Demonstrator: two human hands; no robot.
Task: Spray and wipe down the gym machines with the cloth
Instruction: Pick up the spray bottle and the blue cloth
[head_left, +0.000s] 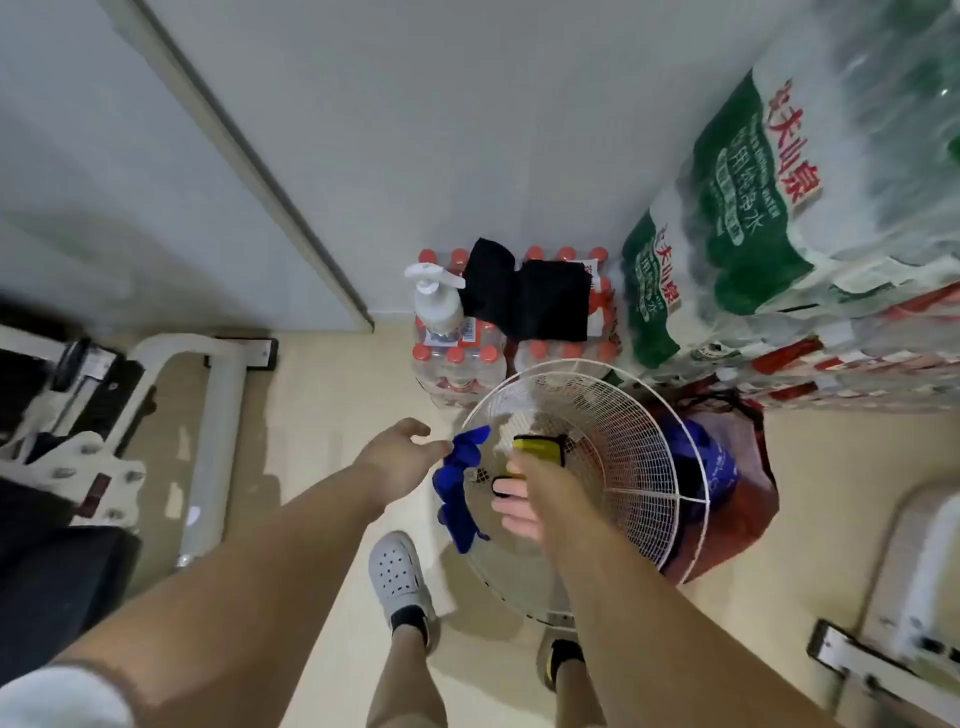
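Where the left hand (400, 457) seemingly pinches, cloth (460, 480) hangs below.

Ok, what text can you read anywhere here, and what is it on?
"夫山泉", red: upper green water pack, first character cut off.
"用纯净水", white: same pack, just below.
"夫山泉", red: lower green pack.
Small print on both packs, the pump bottle label and the blue bag print: too blurred to read.
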